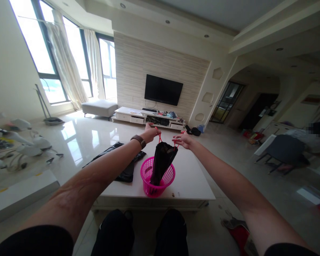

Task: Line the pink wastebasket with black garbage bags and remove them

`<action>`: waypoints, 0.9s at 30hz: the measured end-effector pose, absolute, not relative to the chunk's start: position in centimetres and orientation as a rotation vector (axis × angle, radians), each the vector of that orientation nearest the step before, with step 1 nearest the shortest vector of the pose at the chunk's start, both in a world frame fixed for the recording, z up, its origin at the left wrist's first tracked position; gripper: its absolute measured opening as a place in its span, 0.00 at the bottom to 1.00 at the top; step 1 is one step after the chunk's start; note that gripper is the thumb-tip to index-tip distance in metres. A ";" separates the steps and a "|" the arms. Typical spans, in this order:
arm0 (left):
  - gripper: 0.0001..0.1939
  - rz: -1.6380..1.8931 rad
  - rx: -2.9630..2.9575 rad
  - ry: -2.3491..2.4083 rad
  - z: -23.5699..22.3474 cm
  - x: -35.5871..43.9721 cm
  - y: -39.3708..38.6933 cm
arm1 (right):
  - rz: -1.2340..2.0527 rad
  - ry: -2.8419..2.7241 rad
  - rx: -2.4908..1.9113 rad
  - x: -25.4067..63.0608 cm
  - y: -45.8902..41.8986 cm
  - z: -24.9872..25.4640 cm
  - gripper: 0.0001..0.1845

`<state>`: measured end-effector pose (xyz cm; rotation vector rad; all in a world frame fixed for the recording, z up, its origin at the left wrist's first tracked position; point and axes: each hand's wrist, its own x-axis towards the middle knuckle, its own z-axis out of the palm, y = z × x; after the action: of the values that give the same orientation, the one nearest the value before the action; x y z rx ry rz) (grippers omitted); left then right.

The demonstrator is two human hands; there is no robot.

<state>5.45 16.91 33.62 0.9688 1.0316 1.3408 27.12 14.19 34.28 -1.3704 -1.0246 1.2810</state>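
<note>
A black garbage bag (162, 160) with red drawstrings hangs stretched between my two hands. Its lower end is down inside a pink perforated plastic basket (143, 177), which stands on a white table. My left hand (150, 133), with a brown-strapped watch at the wrist, is closed on the red drawstring at the bag's left side. My right hand (185, 139) grips the drawstring on the right side. The bag's top stands above the basket's rim. More black plastic bags (126, 172) lie on the table left of the basket, partly behind my left forearm.
The white table (194, 177) is right in front of my knees. A TV cabinet (126, 115) and a grey bench (100, 107) stand farther back. At right is a dark chair (286, 151); clutter lies on the floor at left. A red item (240, 234) lies at lower right.
</note>
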 end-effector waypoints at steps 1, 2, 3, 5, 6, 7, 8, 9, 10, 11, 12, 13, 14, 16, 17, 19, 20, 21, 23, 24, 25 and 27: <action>0.40 1.338 0.933 1.013 33.8 5.6 17.1 | 1.280 -1.048 -1.383 27.0 14.0 33.9 0.42; 0.38 1.339 0.900 0.999 33.9 5.9 17.3 | 1.281 -1.072 -1.394 26.9 13.8 33.6 0.44; 0.37 1.343 0.872 0.987 34.1 6.1 17.4 | 1.283 -1.094 -1.405 26.7 13.6 33.3 0.45; 0.35 1.356 0.831 0.963 34.6 6.4 17.6 | 1.282 -1.128 -1.426 26.5 13.4 32.7 0.46; 0.35 1.362 0.821 0.949 34.9 6.5 17.5 | 1.280 -1.139 -1.438 26.3 13.3 32.4 0.47; 0.34 1.366 0.818 0.933 35.1 6.6 17.5 | 1.276 -1.145 -1.450 26.2 13.3 32.1 0.47; 0.34 1.366 0.820 0.915 35.4 6.6 17.4 | 1.272 -1.148 -1.463 26.1 13.3 31.9 0.48; 0.34 1.363 0.827 0.898 35.7 6.6 17.3 | 1.268 -1.149 -1.473 26.0 13.3 31.7 0.49; 0.34 1.358 0.836 0.883 36.0 6.5 17.1 | 1.264 -1.147 -1.482 25.9 13.3 31.5 0.50; 0.34 1.352 0.847 0.873 36.2 6.4 17.0 | 1.259 -1.144 -1.488 25.8 13.3 31.4 0.50; 0.34 1.344 0.859 0.868 36.5 6.3 16.9 | 1.254 -1.141 -1.491 25.8 13.3 31.4 0.50; 0.33 1.333 0.874 0.868 36.7 6.1 16.7 | 1.248 -1.137 -1.490 25.9 13.3 31.4 0.49; 0.31 1.319 0.892 0.872 36.8 6.0 16.6 | 1.240 -1.134 -1.486 25.9 13.2 31.4 0.47; 0.25 1.278 0.940 0.892 37.2 5.8 16.4 | 1.214 -1.124 -1.478 26.1 13.2 31.8 0.42; 0.20 1.252 0.971 0.907 37.3 5.6 16.3 | 1.194 -1.118 -1.472 26.2 13.2 32.0 0.38; 0.13 1.199 1.041 0.949 37.5 5.2 16.2 | 1.149 -1.107 -1.461 26.6 13.4 32.7 0.26; 0.12 1.174 1.077 0.975 37.6 4.9 16.2 | 1.125 -1.100 -1.459 26.8 13.5 33.0 0.20; 0.13 1.153 1.100 0.999 37.6 4.5 16.3 | 1.103 -1.094 -1.462 27.1 13.6 33.2 0.13; 0.14 1.067 1.257 1.103 37.6 3.6 16.5 | 1.072 -1.078 -1.486 27.8 13.8 33.7 0.03; 0.13 0.985 1.407 1.196 37.5 3.1 16.6 | 1.064 -1.070 -1.502 28.3 13.9 33.8 0.04; 0.13 0.882 1.574 1.299 37.4 2.7 16.8 | 1.064 -1.065 -1.516 28.7 13.8 33.9 0.06; 0.14 0.670 1.849 1.483 37.0 1.9 17.1 | 1.084 -1.070 -1.523 29.5 13.6 34.1 0.06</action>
<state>1.93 17.07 37.03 1.8488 1.4833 0.6702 29.47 13.62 34.11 -1.5235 -1.0704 1.0841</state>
